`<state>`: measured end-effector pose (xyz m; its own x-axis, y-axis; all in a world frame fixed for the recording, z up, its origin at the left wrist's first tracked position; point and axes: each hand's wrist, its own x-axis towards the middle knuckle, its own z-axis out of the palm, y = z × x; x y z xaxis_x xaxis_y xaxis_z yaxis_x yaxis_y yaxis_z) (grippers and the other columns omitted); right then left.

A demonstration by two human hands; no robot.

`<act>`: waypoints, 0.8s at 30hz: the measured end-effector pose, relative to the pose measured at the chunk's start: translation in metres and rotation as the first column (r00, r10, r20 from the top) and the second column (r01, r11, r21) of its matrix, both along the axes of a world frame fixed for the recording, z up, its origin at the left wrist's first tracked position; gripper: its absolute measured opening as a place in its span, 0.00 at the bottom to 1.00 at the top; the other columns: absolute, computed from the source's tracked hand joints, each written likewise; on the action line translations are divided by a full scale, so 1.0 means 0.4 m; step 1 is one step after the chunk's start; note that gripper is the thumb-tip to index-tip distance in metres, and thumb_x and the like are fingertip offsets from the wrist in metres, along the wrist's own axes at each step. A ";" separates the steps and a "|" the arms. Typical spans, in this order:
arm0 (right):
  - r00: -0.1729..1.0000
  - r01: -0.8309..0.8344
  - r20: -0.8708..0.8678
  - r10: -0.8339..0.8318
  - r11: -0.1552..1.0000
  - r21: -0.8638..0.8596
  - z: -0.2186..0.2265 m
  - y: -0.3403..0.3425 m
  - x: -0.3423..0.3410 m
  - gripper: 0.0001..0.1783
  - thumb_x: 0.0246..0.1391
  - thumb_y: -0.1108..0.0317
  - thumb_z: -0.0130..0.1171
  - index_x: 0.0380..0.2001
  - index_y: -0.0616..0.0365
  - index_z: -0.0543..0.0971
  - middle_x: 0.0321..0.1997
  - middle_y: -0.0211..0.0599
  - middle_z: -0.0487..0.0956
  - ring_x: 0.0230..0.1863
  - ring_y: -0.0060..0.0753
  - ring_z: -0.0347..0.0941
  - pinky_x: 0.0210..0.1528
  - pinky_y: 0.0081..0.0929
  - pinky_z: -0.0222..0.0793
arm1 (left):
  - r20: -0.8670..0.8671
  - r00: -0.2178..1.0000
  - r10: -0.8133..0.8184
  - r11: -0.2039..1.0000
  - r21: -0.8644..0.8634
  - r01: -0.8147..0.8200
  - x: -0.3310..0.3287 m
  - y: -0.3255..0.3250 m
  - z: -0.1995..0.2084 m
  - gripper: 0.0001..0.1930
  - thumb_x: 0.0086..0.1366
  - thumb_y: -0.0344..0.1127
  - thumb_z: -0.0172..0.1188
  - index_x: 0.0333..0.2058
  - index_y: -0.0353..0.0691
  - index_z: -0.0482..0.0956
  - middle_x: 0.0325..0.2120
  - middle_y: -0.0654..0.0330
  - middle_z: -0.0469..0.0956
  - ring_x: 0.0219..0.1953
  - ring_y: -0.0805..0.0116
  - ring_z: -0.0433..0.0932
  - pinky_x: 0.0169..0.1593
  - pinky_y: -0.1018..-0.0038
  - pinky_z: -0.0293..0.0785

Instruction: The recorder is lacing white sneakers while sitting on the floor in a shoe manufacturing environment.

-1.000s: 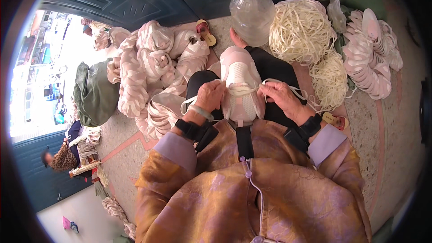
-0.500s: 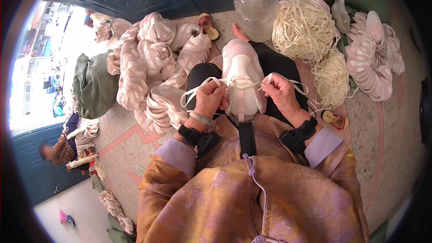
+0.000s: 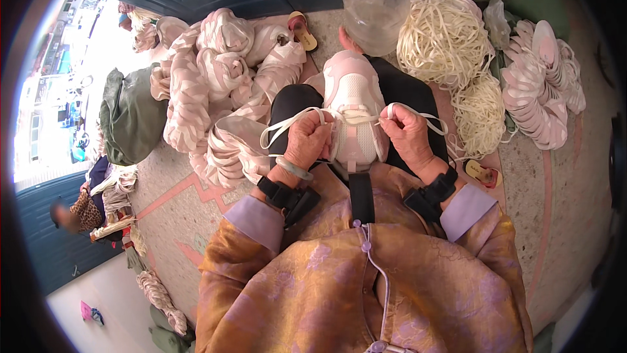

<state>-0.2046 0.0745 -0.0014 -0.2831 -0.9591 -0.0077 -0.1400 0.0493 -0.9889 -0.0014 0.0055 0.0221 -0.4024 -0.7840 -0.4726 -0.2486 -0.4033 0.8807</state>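
A pink and white sneaker upper (image 3: 353,85) rests between my knees, its toe pointing away from me. A flat cream shoelace (image 3: 358,116) crosses over its tongue. My left hand (image 3: 309,139) pinches the lace at the left side of the upper, and a loop of it hangs out beyond the knuckles. On the other side my right hand (image 3: 406,132) pinches the lace between thumb and fingers, with another loop trailing to the right. Between the hands the lace looks stretched across the upper. Fingers hide the lace ends.
Bundles of pink and white uppers (image 3: 222,72) lie at the left beside a green sack (image 3: 130,114). Ahead stands a big clear bottle (image 3: 373,13). Heaped laces (image 3: 444,39) and more uppers (image 3: 542,85) are on the right. A person (image 3: 81,212) sits far left.
The view has shifted slightly. Both hands keep their pinch on the lace and have hardly moved.
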 end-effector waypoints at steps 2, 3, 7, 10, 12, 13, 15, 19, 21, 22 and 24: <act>0.974 -0.018 -0.228 -0.006 0.995 -0.103 0.010 -0.005 0.003 0.03 0.43 0.78 0.54 0.20 0.61 0.71 0.17 0.37 0.70 0.18 0.31 0.66 0.24 0.25 0.64 | -0.016 1.000 -0.005 1.000 0.012 0.005 0.002 0.002 0.003 0.06 0.61 0.30 0.50 0.36 0.37 0.73 0.15 0.67 0.69 0.11 0.82 0.64 0.14 0.87 0.59; 0.974 -0.019 -0.227 -0.004 0.995 -0.102 0.012 -0.008 0.003 0.03 0.43 0.78 0.54 0.20 0.61 0.71 0.17 0.37 0.70 0.18 0.31 0.66 0.24 0.25 0.64 | -0.010 1.000 -0.017 1.000 -0.002 0.017 0.003 0.002 0.003 0.06 0.61 0.30 0.49 0.36 0.37 0.73 0.14 0.67 0.69 0.11 0.82 0.63 0.14 0.86 0.58; 0.847 -0.209 -0.529 0.041 0.943 -0.261 0.019 -0.030 0.003 0.04 0.42 0.78 0.52 0.20 0.60 0.67 0.20 0.44 0.71 0.24 0.49 0.69 0.26 0.36 0.65 | -0.031 0.999 0.013 0.997 -0.076 -0.015 0.002 0.010 -0.002 0.06 0.59 0.27 0.49 0.35 0.38 0.71 0.14 0.67 0.68 0.10 0.82 0.62 0.13 0.86 0.56; 0.805 -0.298 -0.583 0.109 0.924 -0.239 0.010 -0.045 -0.001 0.05 0.43 0.77 0.52 0.22 0.60 0.67 0.21 0.44 0.71 0.26 0.52 0.69 0.27 0.39 0.65 | -0.058 0.996 0.071 0.991 -0.107 -0.077 -0.003 0.008 -0.012 0.06 0.58 0.25 0.48 0.35 0.38 0.70 0.14 0.66 0.68 0.10 0.81 0.61 0.13 0.85 0.56; 0.814 -0.303 -0.563 0.142 0.931 -0.204 0.004 -0.042 -0.005 0.05 0.43 0.76 0.52 0.24 0.60 0.67 0.21 0.45 0.71 0.26 0.52 0.69 0.27 0.39 0.65 | -0.061 0.995 0.079 0.990 -0.111 -0.086 -0.002 0.008 -0.015 0.06 0.57 0.24 0.47 0.34 0.38 0.69 0.14 0.66 0.68 0.11 0.81 0.63 0.14 0.84 0.58; 0.858 -0.266 -0.482 0.177 0.956 -0.123 0.004 -0.035 -0.005 0.06 0.43 0.76 0.53 0.25 0.61 0.66 0.21 0.45 0.72 0.26 0.52 0.70 0.26 0.40 0.65 | -0.067 0.994 0.086 0.989 -0.113 -0.093 -0.003 0.008 -0.016 0.06 0.56 0.23 0.45 0.33 0.38 0.68 0.14 0.65 0.69 0.12 0.80 0.64 0.14 0.83 0.60; 0.915 -0.216 -0.349 0.202 0.976 -0.001 -0.001 -0.027 -0.013 0.09 0.45 0.73 0.55 0.28 0.62 0.65 0.21 0.44 0.72 0.24 0.50 0.71 0.25 0.37 0.65 | -0.053 0.995 0.082 0.990 -0.110 -0.087 -0.008 0.005 -0.015 0.06 0.56 0.23 0.45 0.33 0.38 0.68 0.14 0.65 0.68 0.12 0.80 0.64 0.14 0.82 0.60; 0.948 -0.231 -0.203 0.244 0.969 0.087 -0.010 -0.011 -0.031 0.11 0.48 0.69 0.58 0.29 0.61 0.67 0.17 0.38 0.72 0.18 0.34 0.68 0.23 0.28 0.64 | -0.034 0.997 0.070 0.992 -0.099 -0.073 -0.009 0.003 -0.012 0.06 0.56 0.23 0.46 0.33 0.38 0.68 0.14 0.65 0.68 0.13 0.80 0.65 0.15 0.81 0.61; 0.951 -0.234 -0.178 0.251 0.966 0.109 -0.012 0.002 -0.033 0.11 0.47 0.70 0.59 0.29 0.62 0.67 0.16 0.37 0.72 0.18 0.31 0.68 0.23 0.27 0.64 | -0.030 0.997 0.067 0.993 -0.100 -0.070 -0.007 0.002 -0.014 0.06 0.56 0.23 0.46 0.33 0.38 0.69 0.14 0.65 0.68 0.13 0.80 0.65 0.16 0.81 0.61; 0.955 -0.236 -0.153 0.255 0.963 0.131 -0.013 0.007 -0.037 0.10 0.47 0.70 0.59 0.29 0.62 0.68 0.15 0.37 0.72 0.17 0.28 0.68 0.22 0.26 0.63 | -0.001 0.998 0.061 0.992 -0.114 -0.061 -0.009 0.002 -0.012 0.06 0.56 0.23 0.46 0.32 0.38 0.69 0.14 0.66 0.68 0.14 0.80 0.65 0.16 0.81 0.62; 0.956 -0.228 -0.152 0.252 0.961 0.158 -0.030 0.018 -0.056 0.10 0.47 0.70 0.59 0.27 0.62 0.69 0.14 0.36 0.71 0.17 0.26 0.67 0.22 0.24 0.63 | 0.030 0.998 0.055 0.990 -0.129 -0.051 -0.011 0.004 -0.011 0.06 0.55 0.23 0.46 0.32 0.38 0.69 0.14 0.66 0.68 0.14 0.80 0.66 0.17 0.81 0.62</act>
